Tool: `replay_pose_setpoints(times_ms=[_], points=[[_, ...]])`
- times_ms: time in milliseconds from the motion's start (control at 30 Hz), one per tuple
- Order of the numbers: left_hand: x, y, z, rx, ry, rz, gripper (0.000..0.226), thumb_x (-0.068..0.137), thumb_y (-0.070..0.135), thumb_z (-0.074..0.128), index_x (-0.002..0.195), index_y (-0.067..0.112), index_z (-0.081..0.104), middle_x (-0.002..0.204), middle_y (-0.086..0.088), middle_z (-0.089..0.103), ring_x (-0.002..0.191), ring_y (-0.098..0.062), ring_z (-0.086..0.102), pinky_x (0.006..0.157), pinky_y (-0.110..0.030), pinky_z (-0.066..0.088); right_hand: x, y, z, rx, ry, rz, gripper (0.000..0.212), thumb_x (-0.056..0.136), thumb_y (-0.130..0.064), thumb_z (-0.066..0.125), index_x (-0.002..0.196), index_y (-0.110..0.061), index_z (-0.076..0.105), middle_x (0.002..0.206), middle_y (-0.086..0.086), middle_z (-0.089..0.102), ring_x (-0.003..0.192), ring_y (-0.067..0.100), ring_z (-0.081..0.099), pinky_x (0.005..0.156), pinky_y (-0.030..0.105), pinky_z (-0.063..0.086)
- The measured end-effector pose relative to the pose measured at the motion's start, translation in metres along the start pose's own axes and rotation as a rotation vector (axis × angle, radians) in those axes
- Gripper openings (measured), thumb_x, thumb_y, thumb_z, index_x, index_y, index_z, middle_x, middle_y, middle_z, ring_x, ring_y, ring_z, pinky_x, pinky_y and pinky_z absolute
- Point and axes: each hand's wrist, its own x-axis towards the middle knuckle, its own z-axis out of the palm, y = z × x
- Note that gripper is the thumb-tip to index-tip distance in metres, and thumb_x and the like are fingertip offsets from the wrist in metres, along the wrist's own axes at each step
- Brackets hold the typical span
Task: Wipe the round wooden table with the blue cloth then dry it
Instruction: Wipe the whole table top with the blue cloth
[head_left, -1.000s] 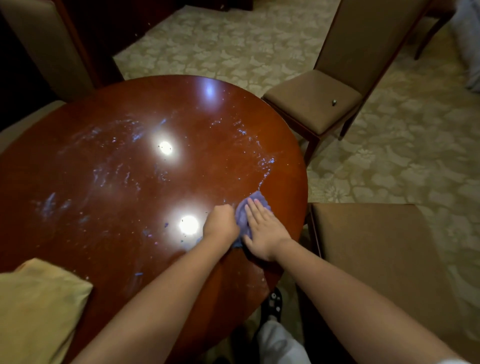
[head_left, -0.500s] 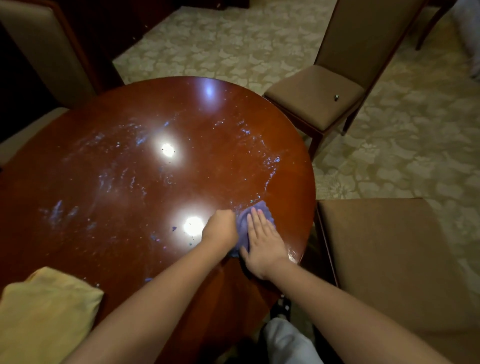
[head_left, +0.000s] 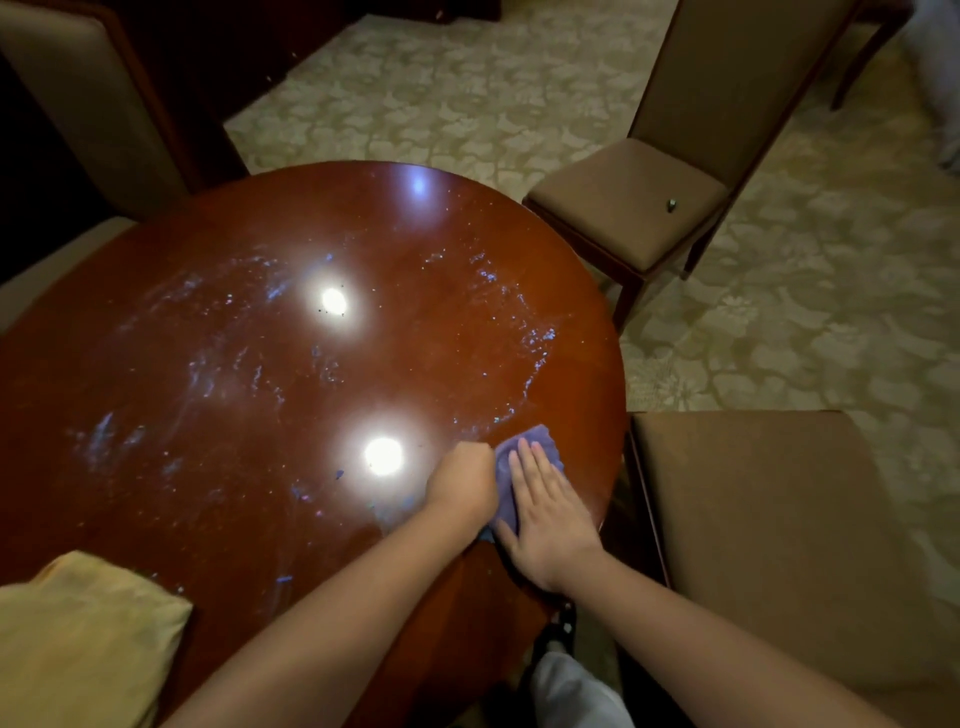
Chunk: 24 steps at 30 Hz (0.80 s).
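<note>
The round wooden table (head_left: 218, 426) fills the left and middle of the view, glossy, with wet streaks and small blue specks across it. The blue cloth (head_left: 535, 447) lies near the table's right edge. My left hand (head_left: 462, 486) is curled into a fist at the cloth's left side; whether it grips the cloth is hidden. My right hand (head_left: 545, 512) lies flat on the cloth with straight fingers, pressing it onto the wood. Most of the cloth is covered by both hands.
A yellow cloth (head_left: 78, 639) lies on the table at the lower left. Brown padded chairs stand at the right edge (head_left: 789, 545), at the far right (head_left: 634, 202) and at the upper left (head_left: 78, 98). Patterned carpet (head_left: 779, 322) surrounds the table.
Both hands and the blue cloth stay near the table's right edge, shifting only slightly. The camera view has drifted a little.
</note>
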Motion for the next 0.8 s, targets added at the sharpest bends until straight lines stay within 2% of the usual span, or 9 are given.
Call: replay_pose_setpoints(times_ms=[67,100,267,367,467,600,667,733,800], points=[[0.009,0.005,-0.002,0.003,0.034,-0.012,0.028,0.1,0.019,0.042,0.107,0.007,0.066,0.11,-0.013,0.067,0.104,-0.028,0.064,0.083,-0.033,0.05,0.009,0.011,-0.002,-0.039,0.024,-0.033,0.083,0.089,-0.059,0.01,0.145,-0.001,-0.009,0.154,0.013,-0.016,0.144,0.028,-0.015,0.113,0.03,-0.021],[0.016,0.007,-0.005,-0.015,0.05,-0.03,0.028,0.1,0.019,0.042,0.107,0.007,0.066,0.109,-0.013,0.067,0.105,-0.029,0.064,0.083,-0.033,0.05,0.019,0.015,-0.008,-0.038,0.015,-0.037,0.08,0.094,-0.058,0.012,0.145,-0.003,-0.017,0.152,0.01,-0.026,0.141,0.025,-0.025,0.113,0.031,-0.021],[0.029,0.014,-0.009,-0.016,0.074,-0.055,0.027,0.099,0.017,0.043,0.105,0.006,0.067,0.106,-0.013,0.068,0.103,-0.029,0.064,0.082,-0.033,0.051,0.034,0.031,-0.014,-0.023,0.015,-0.061,0.078,0.099,-0.053,0.023,0.148,-0.003,-0.011,0.154,0.011,-0.021,0.145,0.025,-0.017,0.117,0.033,-0.013],[0.023,0.026,0.003,0.023,0.049,-0.006,0.027,0.099,0.016,0.043,0.108,0.007,0.066,0.105,-0.013,0.069,0.101,-0.028,0.066,0.082,-0.033,0.051,0.02,0.042,-0.005,-0.03,0.086,-0.116,0.078,0.091,-0.057,0.02,0.143,-0.001,0.006,0.155,0.015,0.005,0.145,0.029,0.005,0.115,0.03,-0.007],[0.038,0.034,-0.003,0.025,0.06,-0.011,0.026,0.098,0.013,0.042,0.109,0.008,0.066,0.106,-0.013,0.069,0.102,-0.028,0.066,0.082,-0.034,0.051,0.041,0.055,-0.009,-0.023,0.086,-0.143,0.086,0.085,-0.06,0.009,0.146,-0.001,-0.001,0.156,0.014,-0.006,0.143,0.027,-0.014,0.112,0.027,-0.019],[0.062,0.04,-0.021,-0.026,0.063,-0.097,0.022,0.097,0.011,0.047,0.107,0.007,0.066,0.109,-0.012,0.068,0.106,-0.028,0.064,0.083,-0.033,0.051,0.074,0.065,-0.025,-0.088,0.05,-0.172,0.096,0.074,-0.062,-0.01,0.149,-0.003,-0.011,0.15,0.007,-0.026,0.145,0.023,-0.02,0.111,0.029,-0.02],[0.063,0.045,-0.022,-0.009,0.046,-0.079,0.022,0.096,0.012,0.048,0.106,0.007,0.066,0.107,-0.012,0.069,0.104,-0.028,0.065,0.082,-0.033,0.051,0.072,0.069,-0.024,-0.063,0.078,-0.159,0.096,0.076,-0.062,-0.005,0.15,-0.001,-0.001,0.154,0.01,-0.016,0.147,0.025,-0.009,0.117,0.033,-0.011],[0.059,0.053,-0.02,-0.001,0.028,-0.049,0.026,0.098,0.015,0.044,0.106,0.005,0.066,0.107,-0.014,0.068,0.103,-0.029,0.065,0.083,-0.033,0.05,0.061,0.075,-0.026,-0.067,-0.017,-0.138,0.09,0.082,-0.061,0.017,0.143,0.004,0.035,0.153,0.017,0.024,0.142,0.028,0.029,0.117,0.034,0.011],[0.061,0.062,-0.021,0.006,-0.007,-0.021,0.027,0.098,0.011,0.042,0.108,0.004,0.065,0.109,-0.015,0.068,0.104,-0.029,0.064,0.084,-0.033,0.05,0.057,0.086,-0.026,-0.038,-0.098,-0.139,0.079,0.082,-0.058,0.032,0.128,0.002,0.057,0.138,0.016,0.051,0.127,0.027,0.051,0.109,0.033,0.018]])
